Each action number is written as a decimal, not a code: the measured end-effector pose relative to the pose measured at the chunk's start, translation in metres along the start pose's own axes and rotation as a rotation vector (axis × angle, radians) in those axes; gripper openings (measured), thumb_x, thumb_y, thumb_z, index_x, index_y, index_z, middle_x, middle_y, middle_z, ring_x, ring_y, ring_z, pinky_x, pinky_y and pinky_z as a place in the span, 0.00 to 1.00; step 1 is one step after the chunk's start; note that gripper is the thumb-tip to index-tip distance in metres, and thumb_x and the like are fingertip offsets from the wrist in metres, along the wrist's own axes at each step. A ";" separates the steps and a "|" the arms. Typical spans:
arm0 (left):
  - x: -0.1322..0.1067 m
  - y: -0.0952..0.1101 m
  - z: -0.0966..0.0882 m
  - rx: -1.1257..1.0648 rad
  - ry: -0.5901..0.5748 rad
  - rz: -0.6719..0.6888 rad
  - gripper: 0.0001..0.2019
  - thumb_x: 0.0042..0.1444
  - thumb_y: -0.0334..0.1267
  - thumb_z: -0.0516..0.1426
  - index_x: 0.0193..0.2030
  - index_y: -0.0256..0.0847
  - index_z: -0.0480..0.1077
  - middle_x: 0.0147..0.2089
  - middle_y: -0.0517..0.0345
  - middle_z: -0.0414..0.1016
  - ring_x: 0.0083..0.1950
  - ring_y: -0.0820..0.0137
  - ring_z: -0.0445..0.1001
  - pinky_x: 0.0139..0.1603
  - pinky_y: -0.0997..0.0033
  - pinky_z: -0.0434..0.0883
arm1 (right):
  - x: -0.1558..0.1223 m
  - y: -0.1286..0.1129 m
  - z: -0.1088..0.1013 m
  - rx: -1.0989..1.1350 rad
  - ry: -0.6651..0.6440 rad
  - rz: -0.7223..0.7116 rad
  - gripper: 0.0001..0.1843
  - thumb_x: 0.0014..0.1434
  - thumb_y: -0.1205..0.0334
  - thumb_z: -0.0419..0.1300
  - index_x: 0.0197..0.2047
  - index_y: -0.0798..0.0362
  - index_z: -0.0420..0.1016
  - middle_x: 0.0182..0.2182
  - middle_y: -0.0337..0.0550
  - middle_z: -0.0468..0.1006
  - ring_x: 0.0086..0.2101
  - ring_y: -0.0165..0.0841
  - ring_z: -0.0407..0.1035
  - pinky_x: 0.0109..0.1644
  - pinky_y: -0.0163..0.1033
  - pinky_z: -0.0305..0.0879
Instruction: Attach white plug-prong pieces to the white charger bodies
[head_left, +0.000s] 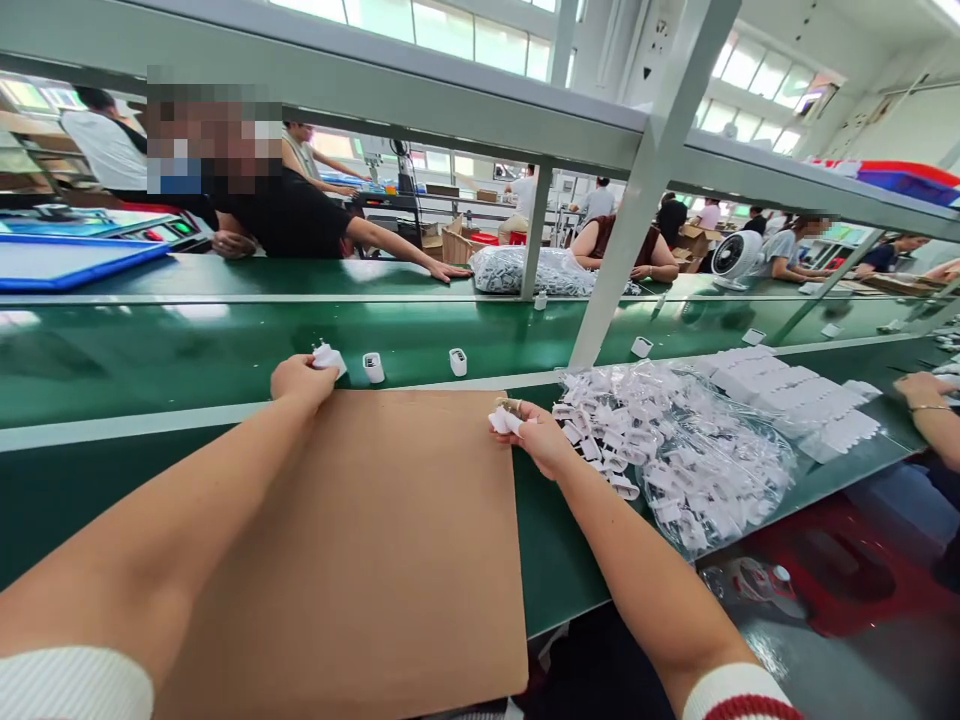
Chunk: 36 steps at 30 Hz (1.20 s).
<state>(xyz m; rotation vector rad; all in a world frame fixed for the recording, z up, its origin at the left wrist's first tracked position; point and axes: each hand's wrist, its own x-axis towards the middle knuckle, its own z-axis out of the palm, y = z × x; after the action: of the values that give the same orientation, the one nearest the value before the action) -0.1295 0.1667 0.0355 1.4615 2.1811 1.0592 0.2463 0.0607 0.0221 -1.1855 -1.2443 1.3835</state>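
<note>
My left hand point(300, 380) reaches to the near edge of the green conveyor belt point(187, 355) and is closed on a small white charger plug point(328, 357). Two more white plugs point(373, 367) point(457, 361) stand on the belt just to its right. My right hand point(534, 436) is closed on another white plug point(504, 420) at the right edge of a brown cardboard sheet point(360, 540). Right beside that hand lies a clear plastic bag point(675, 450) full of white plugs.
A grey slanted frame post point(645, 190) rises from the belt's near edge. Stacked white trays point(795, 395) sit at the right, near another person's hand point(922, 390). Across the belt people sit working; a second bag of plugs point(517, 270) and a small fan point(735, 255) are there.
</note>
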 end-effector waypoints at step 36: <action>-0.192 0.048 0.043 -0.256 -0.511 0.481 0.28 0.53 0.70 0.64 0.47 0.48 0.84 0.46 0.52 0.79 0.44 0.59 0.75 0.41 0.63 0.72 | -0.028 -0.010 0.014 -0.638 -0.053 -0.543 0.11 0.65 0.66 0.58 0.48 0.51 0.79 0.48 0.46 0.82 0.49 0.37 0.74 0.56 0.43 0.72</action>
<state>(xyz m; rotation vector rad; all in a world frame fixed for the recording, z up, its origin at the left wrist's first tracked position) 0.0117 0.0231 0.0139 1.9184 1.3310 0.9189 0.2364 0.0322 0.0348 -1.0904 -1.9532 0.6298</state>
